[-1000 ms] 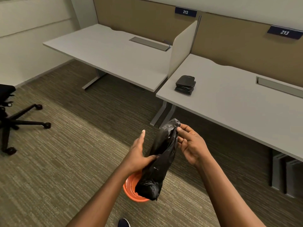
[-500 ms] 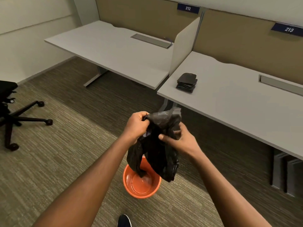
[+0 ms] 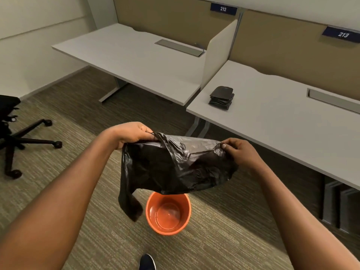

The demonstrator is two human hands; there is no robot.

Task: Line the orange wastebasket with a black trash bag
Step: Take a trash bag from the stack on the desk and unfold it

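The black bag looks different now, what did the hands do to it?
The left hand and right hand moved apart, stretching the bunched black bag wide open above the orange wastebasket. Both kept their grip. The wastebasket and the folded bags on the desk stayed put.

Two pale grey desks stand side by side against tan partition panels (image 3: 282, 39), split by a low cream divider (image 3: 220, 53); blue plates above read 212 (image 3: 223, 9) and 213 (image 3: 342, 34). Each desktop has a long metal cable flap near its back edge. A black wheeled office chair (image 3: 11, 129) stands at the left on striped brown-beige carpet (image 3: 64, 172), before a plain off-white wall (image 3: 35, 36).
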